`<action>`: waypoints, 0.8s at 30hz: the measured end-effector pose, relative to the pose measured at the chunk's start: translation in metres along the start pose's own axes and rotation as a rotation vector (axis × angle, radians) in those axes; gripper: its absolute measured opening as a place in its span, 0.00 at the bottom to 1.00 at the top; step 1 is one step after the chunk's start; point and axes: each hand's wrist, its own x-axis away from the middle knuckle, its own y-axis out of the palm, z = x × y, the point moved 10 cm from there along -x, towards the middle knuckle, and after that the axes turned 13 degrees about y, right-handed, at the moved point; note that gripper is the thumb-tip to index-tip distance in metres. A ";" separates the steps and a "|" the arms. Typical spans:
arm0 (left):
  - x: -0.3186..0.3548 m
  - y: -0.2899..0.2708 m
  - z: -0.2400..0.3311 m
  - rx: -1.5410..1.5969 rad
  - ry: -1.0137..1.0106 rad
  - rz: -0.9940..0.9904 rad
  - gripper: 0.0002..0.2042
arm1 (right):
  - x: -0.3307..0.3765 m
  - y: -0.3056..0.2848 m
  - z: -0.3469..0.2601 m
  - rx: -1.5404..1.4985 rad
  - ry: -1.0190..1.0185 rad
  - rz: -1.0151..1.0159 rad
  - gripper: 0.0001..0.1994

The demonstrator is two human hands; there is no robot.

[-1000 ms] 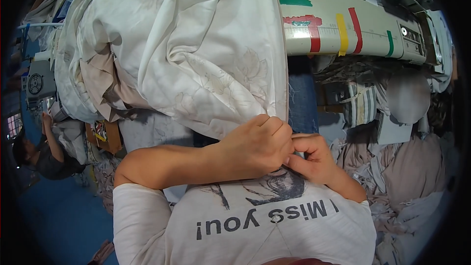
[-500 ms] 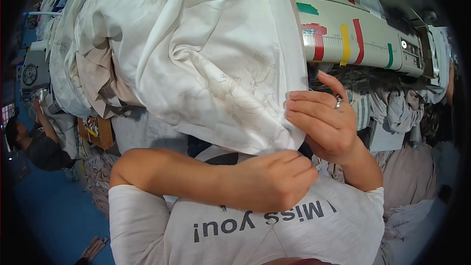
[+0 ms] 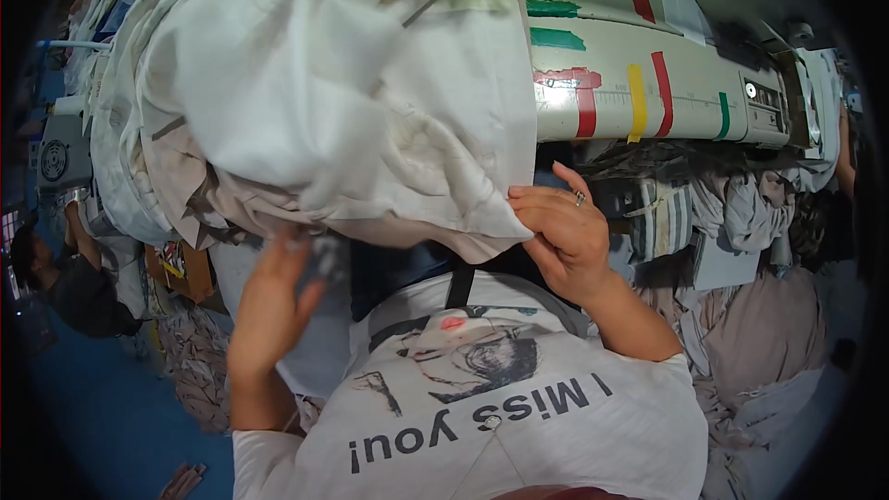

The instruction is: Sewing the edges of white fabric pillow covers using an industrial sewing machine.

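Right hand [image 3: 565,236] pinches cloth [image 3: 306,93], white, at its near right corner; ring [image 3: 580,197] on one finger. Left hand [image 3: 269,306] blurred, fingers extended and gripping nothing, by cloth's near edge; contact unclear. Cloth heaped left of machine bed's [image 3: 685,97] visible part, drooping past bed's near edge. Tape strips [image 3: 636,104] cross bed.

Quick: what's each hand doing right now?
Left hand: open, blurred, near the white cloth.
Right hand: closed, pinching a corner of the white cloth.
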 end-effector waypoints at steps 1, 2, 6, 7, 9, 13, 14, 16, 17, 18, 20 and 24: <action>-0.004 -0.010 0.035 0.230 0.142 -0.139 0.23 | 0.001 -0.003 -0.002 -0.006 0.010 -0.002 0.09; -0.010 -0.016 0.071 0.456 0.280 -0.273 0.20 | 0.000 -0.006 -0.003 -0.016 0.014 -0.006 0.09; -0.089 -0.056 0.143 0.328 0.811 0.051 0.18 | 0.003 -0.020 -0.007 -0.013 0.051 -0.006 0.06; -0.119 -0.059 0.140 0.139 0.809 0.225 0.19 | 0.002 -0.020 -0.005 -0.008 0.050 -0.007 0.06; -0.163 -0.062 0.129 -0.099 0.767 0.405 0.21 | 0.002 -0.019 -0.005 0.001 0.052 -0.027 0.06; -0.208 -0.047 0.108 -0.074 0.750 0.347 0.24 | 0.000 -0.020 0.000 0.010 0.086 -0.087 0.10; -0.210 -0.049 0.106 -0.071 0.747 0.350 0.24 | -0.003 -0.020 0.001 0.012 0.084 -0.091 0.10; -0.218 -0.050 0.104 -0.083 0.756 0.318 0.25 | -0.009 -0.021 0.002 0.020 0.088 -0.084 0.09; -0.223 -0.053 0.100 -0.077 0.756 0.326 0.25 | -0.013 -0.021 0.003 0.017 0.077 -0.084 0.09; -0.229 -0.054 0.095 -0.048 0.751 0.325 0.25 | -0.018 -0.021 0.003 0.018 0.067 -0.089 0.09; -0.239 -0.060 0.089 -0.016 0.745 0.335 0.25 | -0.030 -0.021 0.001 0.013 0.044 -0.105 0.10; -0.258 -0.076 0.081 -0.093 0.737 0.417 0.23 | -0.051 -0.023 0.001 0.024 0.008 -0.116 0.10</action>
